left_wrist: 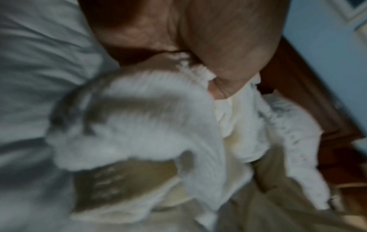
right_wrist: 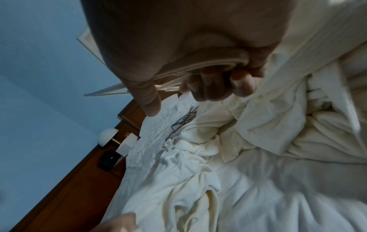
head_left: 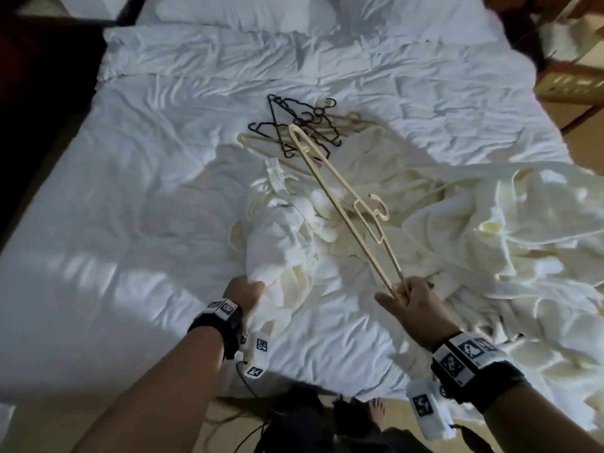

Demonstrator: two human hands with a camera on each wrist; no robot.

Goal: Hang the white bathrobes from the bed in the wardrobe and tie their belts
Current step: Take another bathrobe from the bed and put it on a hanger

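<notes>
Your right hand (head_left: 412, 299) grips cream hangers (head_left: 343, 204); your left hand (head_left: 243, 294) grabs a white bathrobe (head_left: 281, 243) on the bed (head_left: 130, 191).

Bed (head_left: 137, 197) carries all items. Heap of hangers (head_left: 294, 125) lies mid-bed, behind the bathrobes (head_left: 457, 230), which spread from centre to the right edge. Left hand (head_left: 243, 294) at the near-centre bathrobe; right hand (head_left: 413, 299) right of it, holding a hanger (head_left: 343, 204) above the robes. Pillows (head_left: 235, 11) at the far end.

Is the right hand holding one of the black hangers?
No, the right hand grips a cream hanger, while the black hangers lie untouched further up the bed.
</notes>
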